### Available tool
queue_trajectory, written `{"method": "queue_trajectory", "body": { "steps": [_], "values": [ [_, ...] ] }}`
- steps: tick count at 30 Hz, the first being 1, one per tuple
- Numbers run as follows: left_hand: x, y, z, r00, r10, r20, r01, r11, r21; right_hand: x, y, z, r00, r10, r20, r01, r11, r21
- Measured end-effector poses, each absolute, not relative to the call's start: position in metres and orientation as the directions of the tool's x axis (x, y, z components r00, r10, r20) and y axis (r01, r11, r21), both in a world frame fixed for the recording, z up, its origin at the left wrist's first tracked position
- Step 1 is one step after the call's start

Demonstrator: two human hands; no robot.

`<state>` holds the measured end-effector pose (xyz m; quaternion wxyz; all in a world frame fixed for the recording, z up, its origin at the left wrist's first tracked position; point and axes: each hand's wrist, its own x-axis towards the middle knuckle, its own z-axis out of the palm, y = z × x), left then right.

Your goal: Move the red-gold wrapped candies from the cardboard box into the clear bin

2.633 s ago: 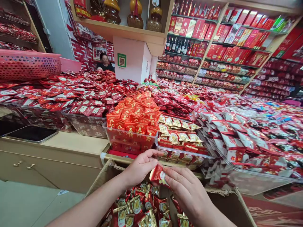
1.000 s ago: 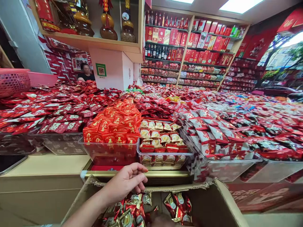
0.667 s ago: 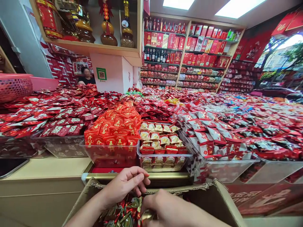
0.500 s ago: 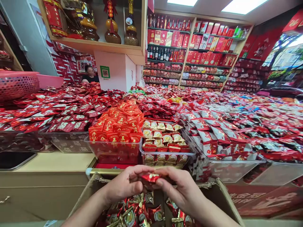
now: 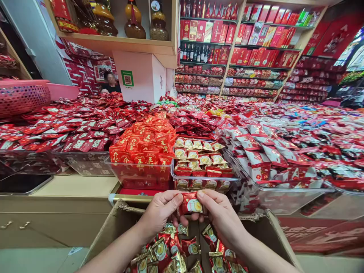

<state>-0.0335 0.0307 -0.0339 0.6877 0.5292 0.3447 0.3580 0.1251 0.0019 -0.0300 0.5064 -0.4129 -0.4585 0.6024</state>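
Observation:
A small red candy packet [image 5: 192,203] with a pale round picture on it is stretched between both hands, its printed face toward me. My left hand [image 5: 164,209] pinches one end, and my right hand [image 5: 217,209] pinches the other. Both are closed on it, with fingertips showing underneath. Below them, an open cardboard box [image 5: 105,236] holds several loose red and gold packets [image 5: 160,250] of similar look. Just beyond the hands stands a clear bin [image 5: 205,179] where similar packets [image 5: 196,154] are stacked in rows.
Left of that bin, orange-red packets [image 5: 143,146] overfill another clear bin. White and red packets [image 5: 261,151] fill bins to the right. A dark tray [image 5: 24,184] lies on the counter at left. Farther back, a person [image 5: 110,82] is behind the heaped sweets.
The packet has turned so its printed face shows, and both hands now pinch its ends. The hands have risen slightly, while the view has tilted downward.

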Motion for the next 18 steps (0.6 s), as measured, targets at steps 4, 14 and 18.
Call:
{"method": "queue_trajectory", "body": {
  "steps": [4,14,18],
  "values": [
    [-0.034,0.034,-0.032,0.512,0.850,-0.127,-0.137,0.226,0.964,0.132,0.004,-0.035,-0.097,0.964,0.247,0.017,0.250,-0.968],
    [-0.040,0.037,-0.033,0.487,0.872,-0.047,-0.300,0.217,0.929,0.136,-0.001,-0.044,-0.389,0.680,0.622,0.459,0.728,-0.509],
    [-0.040,0.039,-0.034,0.486,0.874,-0.026,-0.261,0.174,0.950,0.140,0.001,-0.047,-0.434,0.640,0.634,0.550,0.745,-0.377]
  ]
}}
